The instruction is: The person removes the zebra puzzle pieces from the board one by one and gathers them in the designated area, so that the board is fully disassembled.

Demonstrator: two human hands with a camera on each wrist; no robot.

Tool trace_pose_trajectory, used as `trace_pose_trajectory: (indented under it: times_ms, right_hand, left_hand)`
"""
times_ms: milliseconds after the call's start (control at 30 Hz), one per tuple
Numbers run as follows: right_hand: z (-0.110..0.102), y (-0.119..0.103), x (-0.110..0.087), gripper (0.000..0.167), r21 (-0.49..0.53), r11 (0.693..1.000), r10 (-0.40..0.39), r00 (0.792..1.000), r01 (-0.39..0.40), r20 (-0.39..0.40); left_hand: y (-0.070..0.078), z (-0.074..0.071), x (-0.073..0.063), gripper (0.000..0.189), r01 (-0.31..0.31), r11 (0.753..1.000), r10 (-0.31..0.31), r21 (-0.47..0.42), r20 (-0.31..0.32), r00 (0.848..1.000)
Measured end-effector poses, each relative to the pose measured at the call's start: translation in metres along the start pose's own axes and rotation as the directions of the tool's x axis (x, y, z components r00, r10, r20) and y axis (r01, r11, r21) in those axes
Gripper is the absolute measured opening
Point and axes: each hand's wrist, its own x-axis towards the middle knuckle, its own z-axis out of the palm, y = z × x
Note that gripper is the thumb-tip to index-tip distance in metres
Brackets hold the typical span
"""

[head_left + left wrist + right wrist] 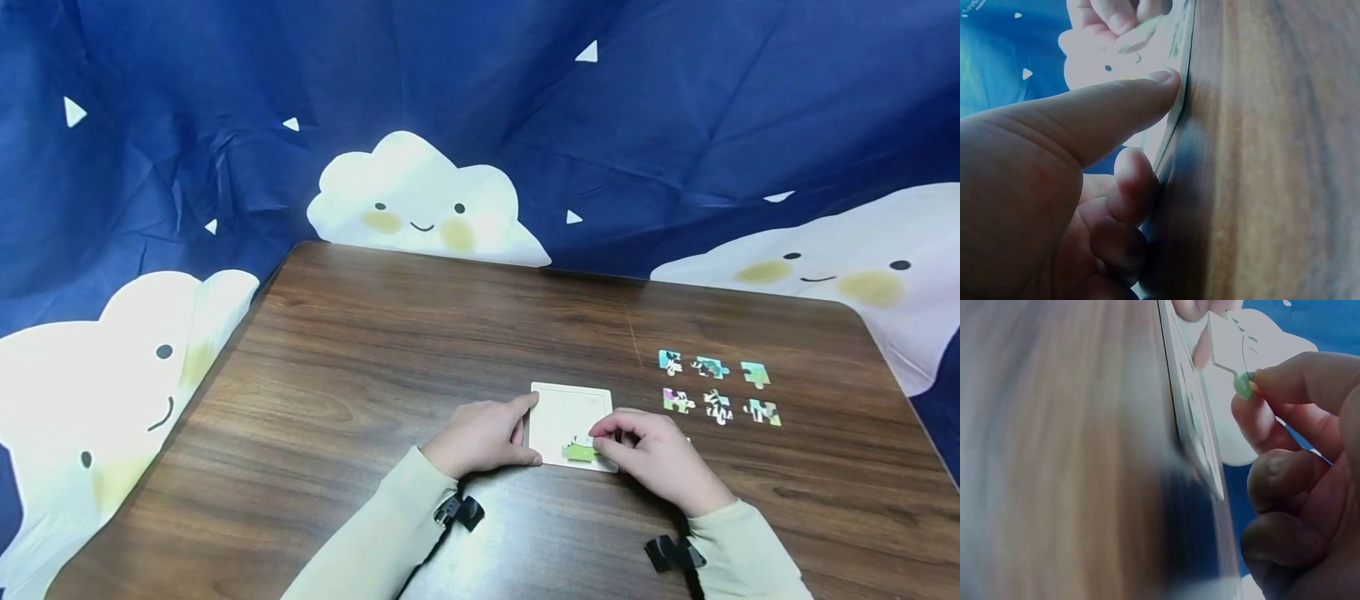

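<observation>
A square white puzzle tray (pixel 570 408) with a raised rim lies flat on the table. My left hand (pixel 491 432) holds the tray by its left side, the index finger at the upper corner and the thumb (pixel 1129 103) at the lower one. Over the tray's lower right part, my right hand (pixel 656 454) pinches a green jigsaw piece (pixel 579 452) between thumb and index finger. In the right wrist view the piece (pixel 1243 384) is tilted above the tray, its green tab at the fingertips. The other right fingers are curled in.
Several loose jigsaw pieces (pixel 717 407) lie in two rows right of the tray on the brown wooden table (pixel 390 333). A sliver of another piece (pixel 687 439) peeks out behind my right hand. A blue cloth (pixel 465 83) with smiling clouds hangs behind the table.
</observation>
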Motion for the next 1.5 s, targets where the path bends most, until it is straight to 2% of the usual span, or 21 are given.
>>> trace_pose_trajectory:
  times_ms: [233, 500, 633, 800, 967, 1167, 1500]
  right_hand:
    - [-0.022, 0.014, -0.012, 0.017, 0.002, 0.999, 0.038, 0.997, -0.038, -0.061]
    - [-0.061, 0.036, -0.023, 0.009, -0.071, 0.984, 0.158, 0.983, -0.165, -0.088]
    - [-0.081, 0.049, -0.029, 0.008, -0.100, 0.966, 0.233, 0.970, -0.240, -0.073]
    - [-0.099, 0.064, -0.035, 0.006, -0.127, 0.952, 0.274, 0.960, -0.279, -0.057]
    - [-0.113, 0.075, -0.043, 0.009, -0.148, 0.932, 0.333, 0.943, -0.330, -0.002]
    - [-0.123, 0.086, -0.050, 0.011, -0.165, 0.925, 0.352, 0.935, -0.342, 0.036]
    - [-0.120, 0.094, -0.050, 0.011, -0.225, 0.908, 0.371, 0.927, -0.352, 0.047]
  left_hand:
    - [0.000, 0.002, 0.000, 0.084, -0.004, 1.000, 0.004, -0.003, -0.002, 1.000]
    - [0.000, 0.002, 0.000, 0.083, -0.005, 1.000, 0.005, -0.003, -0.011, 1.000]
    - [-0.001, 0.003, 0.000, 0.083, -0.013, 1.000, 0.013, -0.002, -0.012, 1.000]
    - [-0.002, 0.003, 0.001, 0.084, -0.019, 1.000, 0.019, 0.001, -0.014, 1.000]
    - [-0.003, 0.004, 0.001, 0.084, -0.017, 1.000, 0.017, -0.006, -0.004, 1.000]
    - [-0.002, 0.004, 0.001, 0.084, -0.016, 1.000, 0.016, -0.004, -0.005, 1.000]
    - [-0.002, 0.004, 0.001, 0.085, -0.008, 1.000, 0.008, -0.004, -0.001, 1.000]
